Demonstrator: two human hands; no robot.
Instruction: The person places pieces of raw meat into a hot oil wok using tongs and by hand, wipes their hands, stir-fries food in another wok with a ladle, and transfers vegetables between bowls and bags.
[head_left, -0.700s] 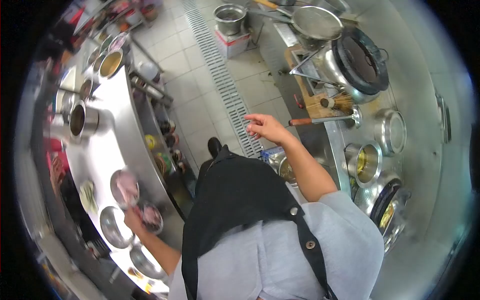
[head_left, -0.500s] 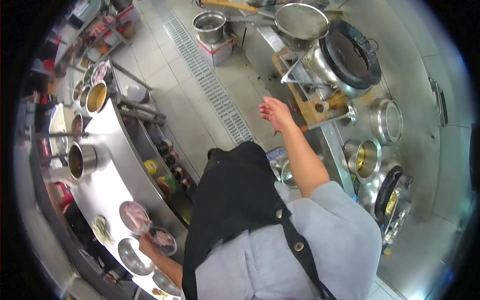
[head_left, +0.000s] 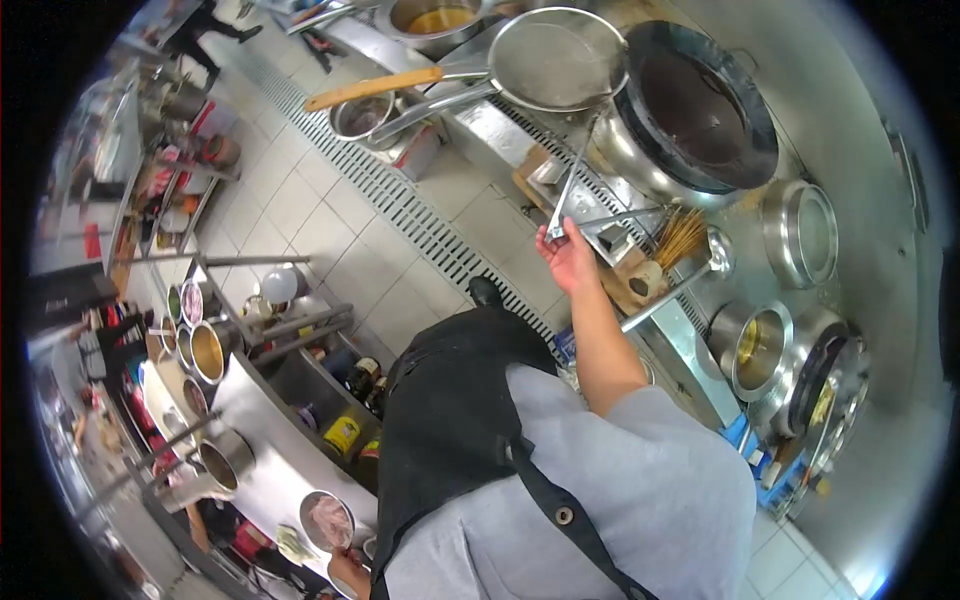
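My left hand (head_left: 349, 571) is low in the view, its fingers closed at the near rim of a metal bowl of pink raw meat (head_left: 329, 522); part of the hand is cut off from sight by my body. A pale cloth (head_left: 293, 545) lies left of that bowl. My right hand (head_left: 573, 262) is raised palm up at the stove's edge, fingers apart, close to the end of a metal handle (head_left: 562, 215); I cannot tell if they touch. Nearby on the stove are a bamboo brush (head_left: 682, 238) and a ladle (head_left: 720, 252).
A strainer (head_left: 557, 60) with a wooden handle and a large dark-rimmed wok (head_left: 700, 105) stand on the stove. Farther down are a pot with yellow contents (head_left: 750, 350) and a blue basket (head_left: 778, 470). A drain (head_left: 400, 215) crosses the floor. Other people are partly visible at far left.
The view has turned toward the stove and the far aisle. My right hand has come up beside the metal handle. My left hand is still at the meat bowl, now lower in view.
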